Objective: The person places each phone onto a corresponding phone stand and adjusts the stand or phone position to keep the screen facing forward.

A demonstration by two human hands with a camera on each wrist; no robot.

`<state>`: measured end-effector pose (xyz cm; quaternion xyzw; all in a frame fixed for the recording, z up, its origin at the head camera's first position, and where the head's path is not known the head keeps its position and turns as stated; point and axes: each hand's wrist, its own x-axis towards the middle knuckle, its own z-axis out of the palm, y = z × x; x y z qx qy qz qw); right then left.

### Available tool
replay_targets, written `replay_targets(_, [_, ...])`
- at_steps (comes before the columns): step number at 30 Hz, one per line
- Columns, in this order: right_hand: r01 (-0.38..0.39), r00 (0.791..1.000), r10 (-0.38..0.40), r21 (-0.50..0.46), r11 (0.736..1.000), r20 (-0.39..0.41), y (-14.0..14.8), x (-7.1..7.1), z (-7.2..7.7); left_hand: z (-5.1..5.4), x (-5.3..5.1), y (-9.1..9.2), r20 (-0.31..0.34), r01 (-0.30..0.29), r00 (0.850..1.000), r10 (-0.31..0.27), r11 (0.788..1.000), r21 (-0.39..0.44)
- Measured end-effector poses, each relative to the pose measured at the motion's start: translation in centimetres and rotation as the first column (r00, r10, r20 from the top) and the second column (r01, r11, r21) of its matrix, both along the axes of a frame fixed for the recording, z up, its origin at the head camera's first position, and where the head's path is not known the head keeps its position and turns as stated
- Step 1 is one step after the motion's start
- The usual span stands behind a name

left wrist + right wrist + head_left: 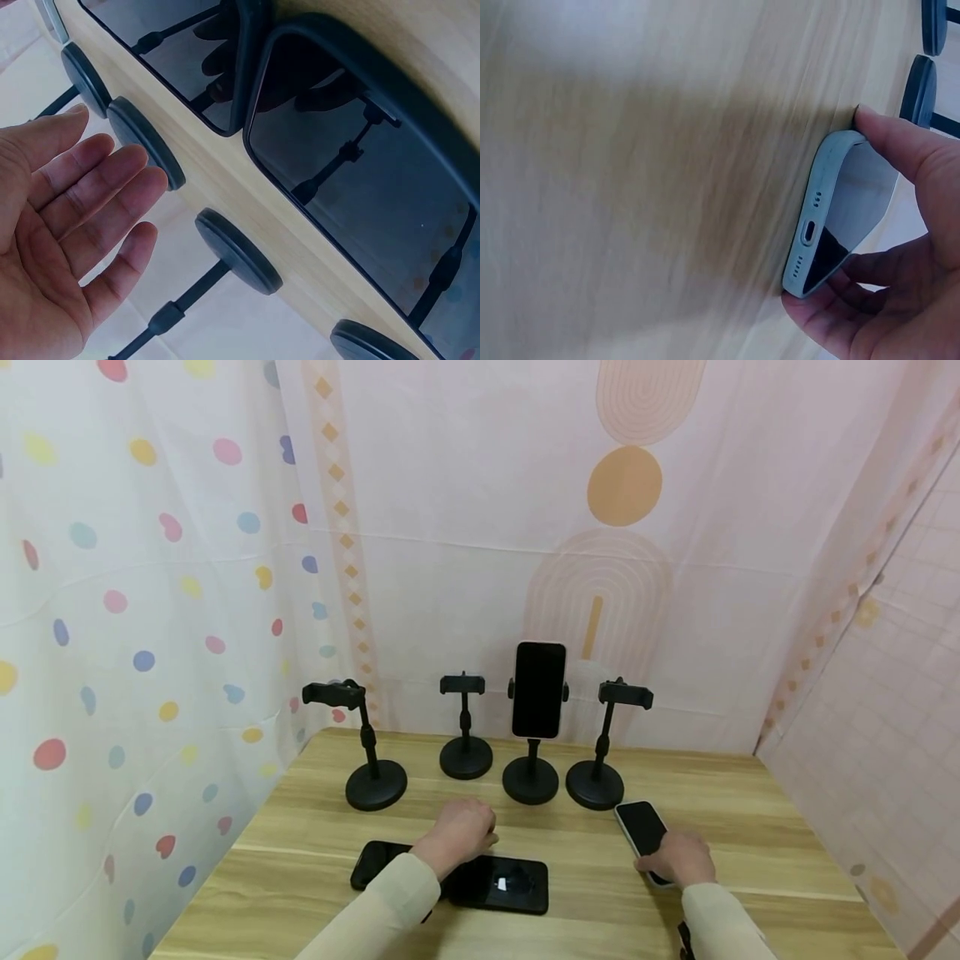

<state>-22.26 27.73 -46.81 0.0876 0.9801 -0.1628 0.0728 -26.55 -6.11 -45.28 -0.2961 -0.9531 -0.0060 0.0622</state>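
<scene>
This looks like a curtained-off booth: a polka-dot curtain (pixel 150 610) hangs left of the wood-grain counter (pixel 750 827), an arch-printed curtain (pixel 465 568) behind it, and a grid-patterned curtain (pixel 911 677) to its right.

The phone (pixel 641 828) — pale case (pixel 821 176), dark screen up — lies slanted on the tabletop (pixel 757 835) near the rightmost stand (pixel 594 787), port end (pixel 802 244) pointing away.

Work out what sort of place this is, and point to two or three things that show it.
Probably an indoor corner set up for demonstrations or filming: patterned cloths hang behind and beside a wooden table, which bears four black phone stands, one holding a phone.
</scene>
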Motion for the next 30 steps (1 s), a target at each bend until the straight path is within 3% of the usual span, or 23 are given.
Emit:
replay_targets(13, [0.072,0.996,-0.074,-0.041,0.997,-0.045,0.1,0.6,-0.5,0.1,-0.1,0.1,0.006,-0.002,1.0,0.002,1.0,0.028])
replay_targets(30, [0.144,0.983,-0.154,-0.103,0.984,-0.102,0.3,1.8,-1.2,0.5,0.4,0.3,-0.035,0.025,0.999,-0.023,0.999,0.036])
